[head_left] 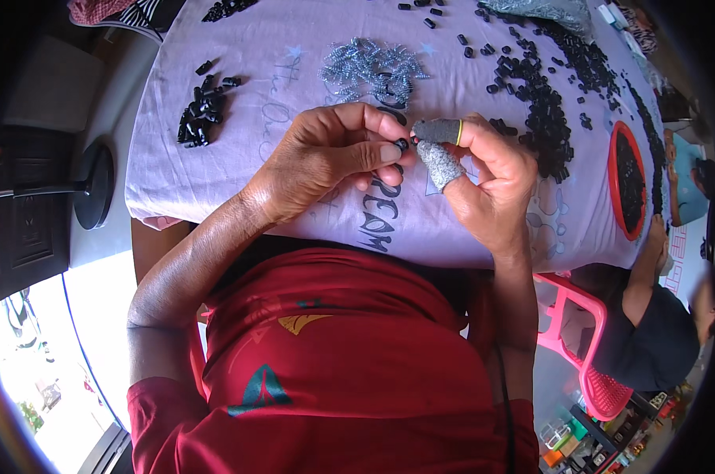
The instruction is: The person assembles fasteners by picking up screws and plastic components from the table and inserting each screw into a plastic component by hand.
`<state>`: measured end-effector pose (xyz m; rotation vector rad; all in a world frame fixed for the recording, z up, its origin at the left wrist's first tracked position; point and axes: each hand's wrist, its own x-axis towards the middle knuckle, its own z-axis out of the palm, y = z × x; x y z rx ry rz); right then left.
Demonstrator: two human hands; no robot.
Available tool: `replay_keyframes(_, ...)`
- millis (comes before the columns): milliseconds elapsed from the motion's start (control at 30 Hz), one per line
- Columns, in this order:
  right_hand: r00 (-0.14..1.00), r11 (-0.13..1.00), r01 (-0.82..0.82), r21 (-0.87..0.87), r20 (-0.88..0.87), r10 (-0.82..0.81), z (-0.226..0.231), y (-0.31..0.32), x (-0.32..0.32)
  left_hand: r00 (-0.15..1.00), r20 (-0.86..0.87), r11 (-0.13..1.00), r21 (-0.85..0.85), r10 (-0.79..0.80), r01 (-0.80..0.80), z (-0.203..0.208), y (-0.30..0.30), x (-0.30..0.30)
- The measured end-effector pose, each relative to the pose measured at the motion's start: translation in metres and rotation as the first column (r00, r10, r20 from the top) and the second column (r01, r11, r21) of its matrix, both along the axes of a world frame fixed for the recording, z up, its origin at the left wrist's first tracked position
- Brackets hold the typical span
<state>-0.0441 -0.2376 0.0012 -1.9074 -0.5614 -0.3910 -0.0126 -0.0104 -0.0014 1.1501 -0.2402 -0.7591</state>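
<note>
Between the thumb and fingers of my left hand (314,162) is a small black cylindrical part (402,144), held above the cloth-covered table. My right hand (492,170) is closed in a pinch right beside that part, its fingertips nearly touching it. A grey covering wraps its index finger, with a yellow edge, and a speckled grey one wraps its thumb. What the right fingertips hold is too small to make out. Just beyond my hands lies a heap of thin silvery spring-like pieces (365,69). A small pile of black parts (201,110) sits to the left.
Many loose black parts (539,110) spread over the right side of the pale printed cloth (247,178). A red-rimmed tray (618,197) of dark pieces stands at the right edge. Another person (658,332) sits there near a pink chair (582,324). A clear plastic bag (543,12) lies far right.
</note>
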Motion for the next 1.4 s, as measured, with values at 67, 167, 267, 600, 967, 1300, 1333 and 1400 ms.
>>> replay_keyframes(67,1.000,0.999,0.009,-0.041,0.005,-0.009,0.001,-0.001,-0.001,1.000,-0.002,1.000,-0.006,0.004,-0.004,-0.002,0.000,0.001)
replay_keyframes(167,1.000,0.997,0.002,-0.082,0.013,-0.001,0.007,0.002,-0.002,1.000,0.020,1.000,-0.017,0.010,-0.009,-0.004,0.001,0.000)
replay_keyframes(267,1.000,0.996,0.000,-0.091,0.005,0.001,0.005,0.002,-0.001,0.999,0.036,1.000,0.001,-0.004,0.004,-0.007,0.002,0.001)
replay_keyframes(600,0.999,0.995,0.004,-0.095,-0.043,-0.008,-0.001,-0.002,-0.001,0.999,0.032,0.999,-0.006,-0.038,0.038,-0.007,0.004,0.004)
replay_keyframes(967,0.997,0.998,-0.025,-0.058,-0.079,0.021,-0.003,-0.005,0.000,0.998,0.041,0.998,0.021,-0.053,0.052,-0.004,0.003,0.004)
replay_keyframes(1300,0.989,0.991,-0.096,-0.089,-0.122,0.085,0.011,-0.001,0.000,0.997,0.055,0.998,0.050,-0.050,0.048,-0.004,0.002,0.002)
replay_keyframes(1333,0.989,0.991,-0.096,-0.088,-0.123,0.085,0.012,-0.003,0.001,0.996,0.069,0.998,0.045,-0.057,0.054,-0.005,0.002,0.002)
replay_keyframes(1400,0.955,0.981,-0.153,-0.120,-0.272,0.116,0.014,-0.009,0.005,0.995,0.082,0.997,0.041,-0.064,0.061,-0.005,0.001,0.001)
